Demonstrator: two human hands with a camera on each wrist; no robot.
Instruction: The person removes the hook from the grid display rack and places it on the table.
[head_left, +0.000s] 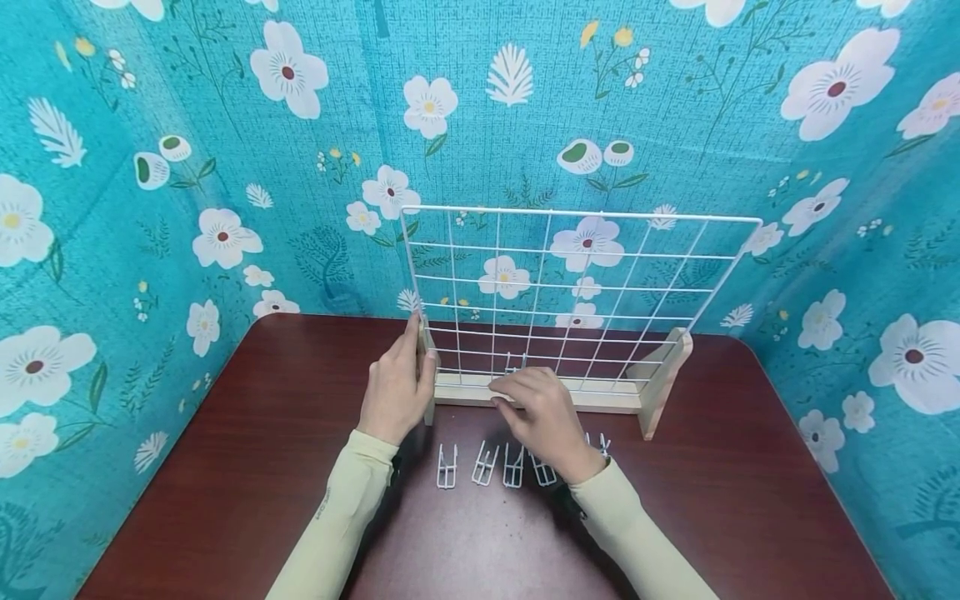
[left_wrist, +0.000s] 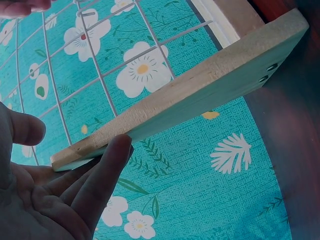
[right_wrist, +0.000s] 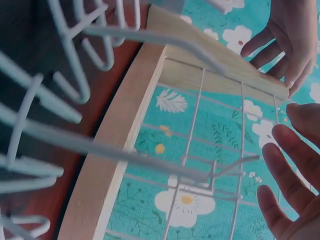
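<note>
A white wire grid (head_left: 550,250) stands upright in a wooden stand. My left hand (head_left: 397,387) is at the stand's left side panel (left_wrist: 200,82), its fairly straight fingers touching the outer face; the thumb is apart from the panel in the left wrist view. Before the lower grid, my right hand (head_left: 542,412) has its fingers spread and holds nothing, as the right wrist view shows. Near those fingers, a white wire hook (head_left: 514,363) hangs on the grid, partly hidden by the hand in the head view. Several similar hooks (head_left: 446,468) lie in a row on the table.
The dark red table (head_left: 247,467) extends to both sides. At the right end of the stand is another wooden side panel (head_left: 663,387), joined by a low wooden crossbar (head_left: 611,400). Turquoise flowered cloth (head_left: 480,125) encloses the table at the back and sides.
</note>
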